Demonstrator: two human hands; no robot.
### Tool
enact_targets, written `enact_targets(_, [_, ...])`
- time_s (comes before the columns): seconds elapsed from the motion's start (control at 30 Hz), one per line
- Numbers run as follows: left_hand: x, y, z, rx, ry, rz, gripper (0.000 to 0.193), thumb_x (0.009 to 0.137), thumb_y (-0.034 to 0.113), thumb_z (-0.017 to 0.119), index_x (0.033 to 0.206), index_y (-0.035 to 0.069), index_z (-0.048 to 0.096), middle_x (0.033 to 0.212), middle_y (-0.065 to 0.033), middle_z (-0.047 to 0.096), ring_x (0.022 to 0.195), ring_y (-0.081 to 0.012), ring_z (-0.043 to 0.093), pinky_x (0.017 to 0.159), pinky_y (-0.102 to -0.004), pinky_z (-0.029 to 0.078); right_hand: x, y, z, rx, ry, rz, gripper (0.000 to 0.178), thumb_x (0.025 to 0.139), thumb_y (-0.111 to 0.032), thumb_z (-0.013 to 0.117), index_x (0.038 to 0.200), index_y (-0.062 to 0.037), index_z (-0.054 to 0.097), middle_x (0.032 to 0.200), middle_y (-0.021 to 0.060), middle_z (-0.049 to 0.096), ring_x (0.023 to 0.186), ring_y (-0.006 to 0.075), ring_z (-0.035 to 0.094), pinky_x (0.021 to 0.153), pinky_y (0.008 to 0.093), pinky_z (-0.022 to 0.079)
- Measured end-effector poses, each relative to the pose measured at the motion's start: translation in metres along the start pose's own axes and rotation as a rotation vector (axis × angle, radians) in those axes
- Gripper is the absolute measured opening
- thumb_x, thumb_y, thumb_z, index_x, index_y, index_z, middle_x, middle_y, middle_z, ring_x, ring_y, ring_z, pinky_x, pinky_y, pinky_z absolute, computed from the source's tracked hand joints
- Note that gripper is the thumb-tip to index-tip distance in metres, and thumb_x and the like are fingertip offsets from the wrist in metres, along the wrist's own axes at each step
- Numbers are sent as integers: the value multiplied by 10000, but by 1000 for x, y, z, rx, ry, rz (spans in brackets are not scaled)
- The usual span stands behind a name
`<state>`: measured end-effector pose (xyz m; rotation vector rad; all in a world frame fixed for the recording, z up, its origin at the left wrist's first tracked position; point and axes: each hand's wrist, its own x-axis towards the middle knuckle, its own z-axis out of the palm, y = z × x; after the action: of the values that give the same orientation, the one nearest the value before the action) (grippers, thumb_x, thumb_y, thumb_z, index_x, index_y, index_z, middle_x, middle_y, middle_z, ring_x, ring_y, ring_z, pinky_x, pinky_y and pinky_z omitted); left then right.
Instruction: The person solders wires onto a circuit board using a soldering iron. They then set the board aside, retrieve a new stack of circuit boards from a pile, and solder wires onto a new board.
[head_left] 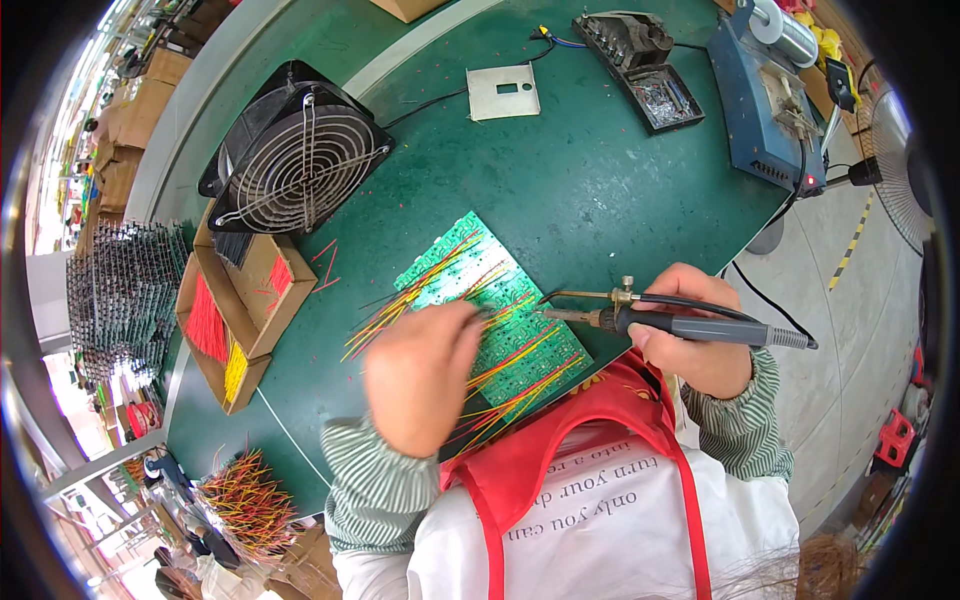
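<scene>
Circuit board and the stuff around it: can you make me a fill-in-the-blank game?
1. The circuit board is coloured ____.
2. The person's ____ hand holds the soldering iron.
3. The apron is coloured ____.
4. The boxy machine at upper right is coloured ____.
Missing words: green; right; red; blue.

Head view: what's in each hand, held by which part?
Right hand: soldering iron, by its dark grey handle. Left hand: at the red and yellow wires on the green circuit board; fingertips unclear, can't tell if it holds any.
</scene>
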<state>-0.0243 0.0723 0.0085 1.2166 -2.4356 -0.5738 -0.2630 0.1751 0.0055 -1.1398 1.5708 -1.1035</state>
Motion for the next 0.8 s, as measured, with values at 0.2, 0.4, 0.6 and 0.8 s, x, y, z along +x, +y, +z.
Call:
enact_targets(0.2, [6, 4, 31, -120, -120, -27, 133, 772, 107, 693, 828, -2, 642, 731, -121, 611, 597, -245, 585, 549, -323, 460, 0, 2, -3, 64, 33, 68, 178, 718, -102, 700, 810, -11, 578, 692, 18, 607, 625, 52, 531, 565, 220, 429])
enact_targets(0.4, [10, 1, 33, -145, -150, -41, 133, 773, 110, 689, 819, -4, 637, 719, -114, 596, 571, -229, 556, 532, -320, 440, 4, 4, 0, 68, 36, 37, 178, 717, -101, 698, 810, -9, 577, 682, 18, 599, 619, 54, 530, 562, 222, 430])
enact_targets(0.6, [11, 3, 32, -152, -158, -53, 127, 774, 106, 686, 811, -6, 637, 716, -113, 594, 572, -226, 558, 533, -320, 440, 6, 2, -2, 33, -7, 60, 180, 720, -97, 698, 812, -5, 574, 690, 21, 603, 627, 52, 532, 568, 221, 433])
enact_targets(0.8, [9, 2, 30, -150, -153, -56, 117, 770, 91, 686, 815, -5, 638, 723, -112, 601, 585, -224, 572, 542, -318, 449, 0, -3, -9, 88, 10, 61, 184, 733, -101, 699, 825, -10, 568, 723, 11, 615, 648, 53, 536, 582, 216, 434])
